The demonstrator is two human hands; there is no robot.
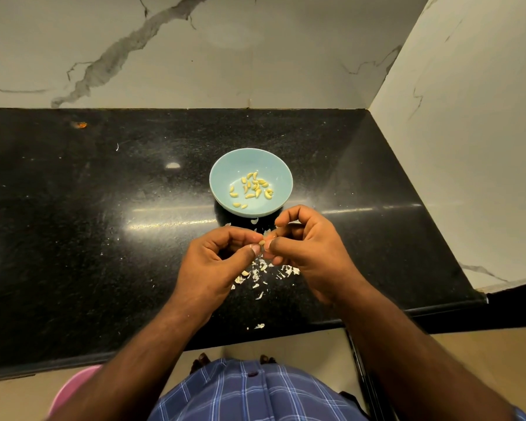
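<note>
Single head view, wide-angle, looking steeply down, close above counter (pixel 104 208) edge

Black granite counter (pixel 104 208) — white marble walls (pixel 195 50).

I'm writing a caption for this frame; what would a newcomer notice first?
The pale blue bowl stands out at the middle of the black counter, yellowish kernels scattered inside. Just in front, the left hand and right hand pinch a small seed together. White husk flakes litter the counter beneath them.
</note>
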